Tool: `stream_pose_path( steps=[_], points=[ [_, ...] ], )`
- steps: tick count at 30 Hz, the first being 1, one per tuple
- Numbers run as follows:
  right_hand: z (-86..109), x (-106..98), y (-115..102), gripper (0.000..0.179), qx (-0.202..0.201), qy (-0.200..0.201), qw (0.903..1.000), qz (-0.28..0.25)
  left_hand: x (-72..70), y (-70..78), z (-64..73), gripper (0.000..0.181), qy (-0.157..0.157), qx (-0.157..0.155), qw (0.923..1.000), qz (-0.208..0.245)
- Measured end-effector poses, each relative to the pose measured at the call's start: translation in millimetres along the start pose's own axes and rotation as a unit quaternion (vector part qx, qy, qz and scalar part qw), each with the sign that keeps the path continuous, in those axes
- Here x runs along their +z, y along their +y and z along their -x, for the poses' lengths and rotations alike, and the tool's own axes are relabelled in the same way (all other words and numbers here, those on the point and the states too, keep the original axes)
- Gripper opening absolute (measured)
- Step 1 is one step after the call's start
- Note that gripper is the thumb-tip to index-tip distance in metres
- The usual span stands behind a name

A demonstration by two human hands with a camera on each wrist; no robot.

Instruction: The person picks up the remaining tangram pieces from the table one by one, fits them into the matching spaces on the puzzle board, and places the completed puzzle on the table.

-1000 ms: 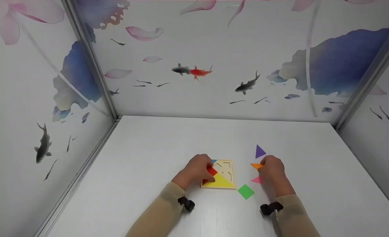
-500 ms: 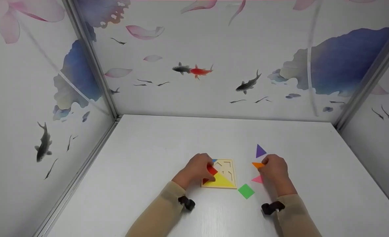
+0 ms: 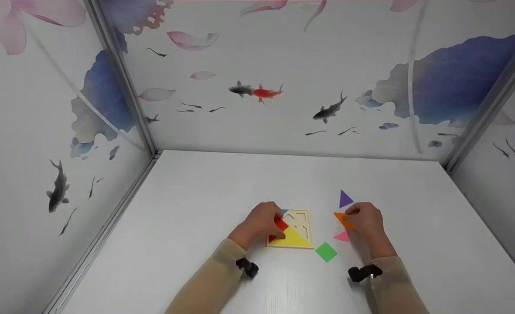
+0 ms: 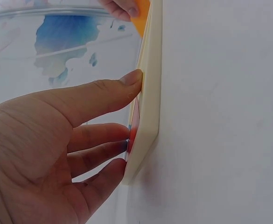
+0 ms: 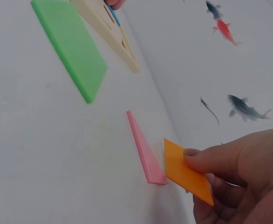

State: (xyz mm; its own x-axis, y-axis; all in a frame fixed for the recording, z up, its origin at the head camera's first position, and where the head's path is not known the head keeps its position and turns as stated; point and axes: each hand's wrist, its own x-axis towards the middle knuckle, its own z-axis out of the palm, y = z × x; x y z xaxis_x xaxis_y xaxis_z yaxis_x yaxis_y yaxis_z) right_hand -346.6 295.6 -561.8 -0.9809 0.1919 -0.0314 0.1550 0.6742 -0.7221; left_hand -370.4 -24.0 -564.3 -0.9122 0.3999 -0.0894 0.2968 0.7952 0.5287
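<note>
In the head view my left hand (image 3: 262, 223) rests on the left part of a pale wooden tangram tray (image 3: 311, 229). Its thumb and fingertips touch the top, spread over the red piece (image 3: 280, 224); a yellow triangle (image 3: 295, 239) and a blue piece (image 3: 284, 212) also sit in the tray. In the left wrist view the thumb lies at the tray's edge. My right hand (image 3: 367, 221) pinches an orange parallelogram (image 5: 185, 168) between thumb and fingers, tilted up over the table near a pink triangle (image 5: 145, 154). The fingers behind the orange piece are partly hidden.
A purple triangle (image 3: 345, 199) lies beyond the right hand, and a green square (image 3: 326, 252) just right of the tray's near corner. The white table (image 3: 196, 187) is closed in by printed walls (image 3: 283, 131) at the back and sides.
My right hand has shifted slightly right and tilted the orange parallelogram up, so more of it shows. The left hand and the tray stay in place.
</note>
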Motion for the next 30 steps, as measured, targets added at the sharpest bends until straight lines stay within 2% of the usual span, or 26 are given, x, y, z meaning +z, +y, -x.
stream_pose_path(
  steps=[12,19,30],
  points=[
    [-1.9,5,-3,0.014,0.03,-0.01,0.9987,-0.04,-0.2,-0.1,-0.4,0.051,-0.002,-0.003,1.0,0.007],
    [-1.1,10,-8,0.016,0.051,-0.03,0.997,-0.05,0.1,-0.1,-0.4,0.052,-0.001,-0.002,1.0,0.007],
    [0.6,14,-14,0.016,0.037,-0.034,0.9975,-0.049,-3.0,1.1,1.4,0.047,-0.002,0.014,0.9998,-0.011]
  ],
)
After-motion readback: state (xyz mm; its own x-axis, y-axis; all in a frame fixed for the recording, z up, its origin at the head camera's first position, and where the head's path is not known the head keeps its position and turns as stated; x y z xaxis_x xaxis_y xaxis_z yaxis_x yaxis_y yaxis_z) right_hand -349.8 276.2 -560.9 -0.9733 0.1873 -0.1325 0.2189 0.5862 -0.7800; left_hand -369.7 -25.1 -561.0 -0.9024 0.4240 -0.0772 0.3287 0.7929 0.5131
